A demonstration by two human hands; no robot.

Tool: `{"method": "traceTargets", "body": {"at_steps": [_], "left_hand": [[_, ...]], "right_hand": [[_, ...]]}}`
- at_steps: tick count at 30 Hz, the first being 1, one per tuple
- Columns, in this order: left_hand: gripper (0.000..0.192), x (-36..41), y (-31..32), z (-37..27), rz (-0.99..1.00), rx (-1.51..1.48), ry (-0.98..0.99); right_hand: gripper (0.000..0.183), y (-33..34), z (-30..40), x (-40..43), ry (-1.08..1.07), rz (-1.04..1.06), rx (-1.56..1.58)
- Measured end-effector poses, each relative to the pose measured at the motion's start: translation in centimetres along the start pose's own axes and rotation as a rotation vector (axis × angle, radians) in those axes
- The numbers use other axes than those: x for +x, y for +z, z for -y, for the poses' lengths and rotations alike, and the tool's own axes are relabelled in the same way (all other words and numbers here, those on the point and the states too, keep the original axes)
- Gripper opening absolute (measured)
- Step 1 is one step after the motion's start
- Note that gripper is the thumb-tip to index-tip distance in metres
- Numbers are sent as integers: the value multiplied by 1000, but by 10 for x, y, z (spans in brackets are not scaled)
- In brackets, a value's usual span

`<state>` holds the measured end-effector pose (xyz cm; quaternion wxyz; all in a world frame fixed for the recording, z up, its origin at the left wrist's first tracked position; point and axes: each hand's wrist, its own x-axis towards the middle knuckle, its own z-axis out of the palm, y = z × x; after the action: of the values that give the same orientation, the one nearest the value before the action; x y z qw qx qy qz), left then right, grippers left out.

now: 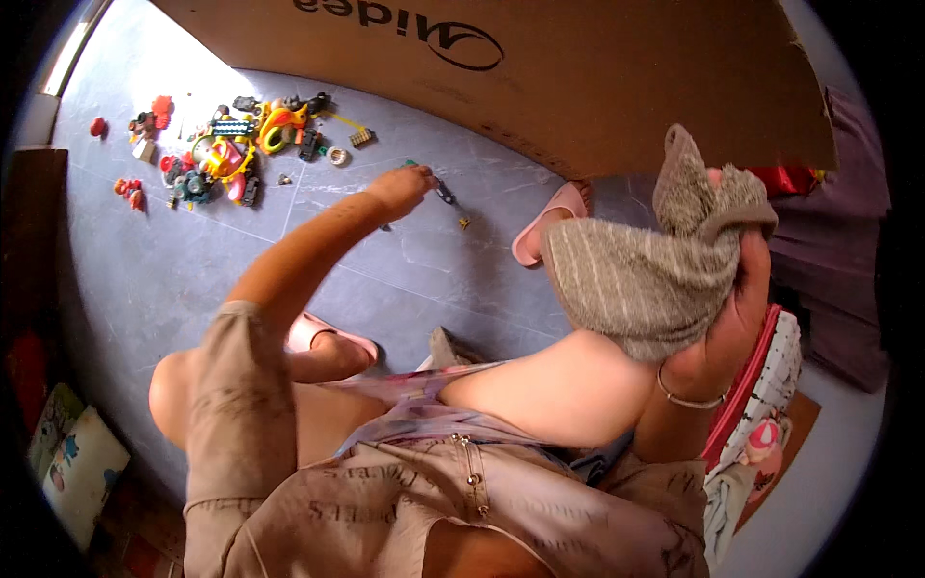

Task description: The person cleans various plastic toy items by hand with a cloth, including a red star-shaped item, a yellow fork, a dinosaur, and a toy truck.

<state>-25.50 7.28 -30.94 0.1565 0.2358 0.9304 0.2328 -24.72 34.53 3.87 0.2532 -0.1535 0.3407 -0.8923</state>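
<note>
My left hand (405, 189) reaches out over the grey tiled floor. Its fingers are closed on a small toy (444, 192), of which a dark end and a bit of green show; its exact kind is hidden by the fingers. A tiny yellowish toy piece (464, 223) lies on the floor close by. On the other side, my right hand (754, 256) grips a grey-brown striped plush cloth (639, 278), which is bunched at the top and hangs over my raised thigh. The cloth covers most of those fingers.
Many toys, among them a yellow-orange toy (278, 126) and dark toy cars (309, 144), lie scattered at the far left. A large cardboard box (614, 79) stands along the far side. Purple fabric (831, 253) hangs at right. Picture boards (83, 469) lean at lower left.
</note>
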Motion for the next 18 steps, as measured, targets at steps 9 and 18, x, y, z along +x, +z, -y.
{"method": "traceTargets", "body": {"at_steps": [9, 18], "left_hand": [[21, 58, 63, -10, -22, 214, -122], [25, -7, -86, -81, -53, -1712, -286]], "right_hand": [[44, -5, 16, 10, 64, -329, -37], [41, 5, 7, 26, 14, -326, 16]]}}
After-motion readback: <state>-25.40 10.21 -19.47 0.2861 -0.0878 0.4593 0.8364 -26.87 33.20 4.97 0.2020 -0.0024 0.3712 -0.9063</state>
